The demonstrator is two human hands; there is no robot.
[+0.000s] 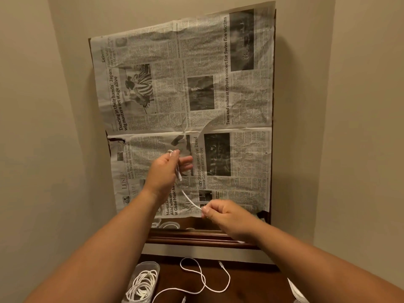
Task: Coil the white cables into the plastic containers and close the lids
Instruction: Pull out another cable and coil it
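Dark wooden desk (pixel 251 287) at the bottom carries one clear plastic container (pixel 153 266) holding one coiled white cable (pixel 142 285), with a second white cable (pixel 204 281) lying loose in curves just right of it. Above, a third white cable (pixel 190 200) slants from loops gripped in the left hand (pixel 166 171) down-right to the right hand (pixel 223 215), which pinches it.
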